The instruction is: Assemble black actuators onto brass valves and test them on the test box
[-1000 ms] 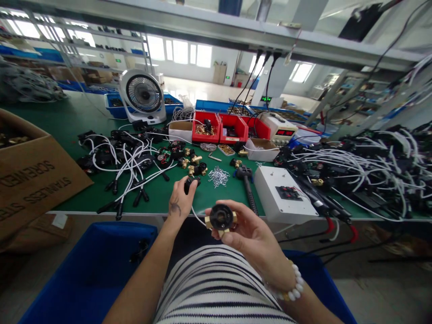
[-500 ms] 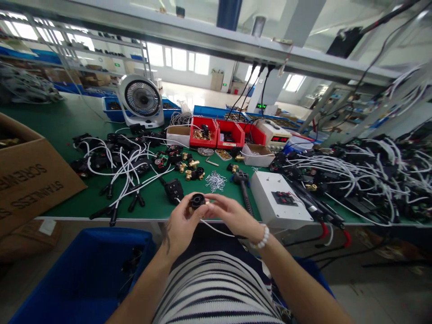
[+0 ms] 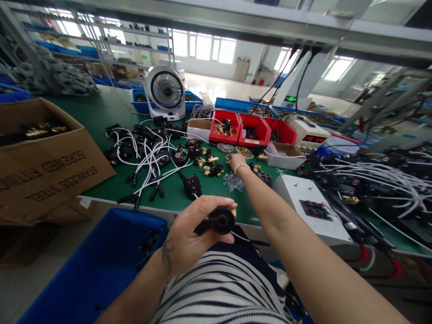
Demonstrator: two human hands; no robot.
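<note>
My left hand (image 3: 189, 229) is closed round a black round valve part with a brass fitting (image 3: 221, 219), held above my lap near the table's front edge. My right arm stretches far across the green table (image 3: 101, 121). My right hand (image 3: 235, 160) reaches a small flat tray of parts (image 3: 245, 152) beside loose brass fittings (image 3: 211, 170); its fingers are small and mostly hidden. A pile of small silver clips (image 3: 232, 181) lies just under the wrist. A black plug (image 3: 192, 185) on a cable lies in front of my left hand.
A cardboard box (image 3: 43, 157) of brass fittings stands at the left. A blue bin (image 3: 101, 265) sits below the table edge. White-cabled black parts (image 3: 145, 153), red bins (image 3: 236, 128), a white fan (image 3: 166, 92), a white test box (image 3: 312, 207) and a mass of cables (image 3: 378, 180) crowd the table.
Both hands were together on the black part. Now my left hand alone holds it, and my right hand has let go and reached forward to the small tray.
</note>
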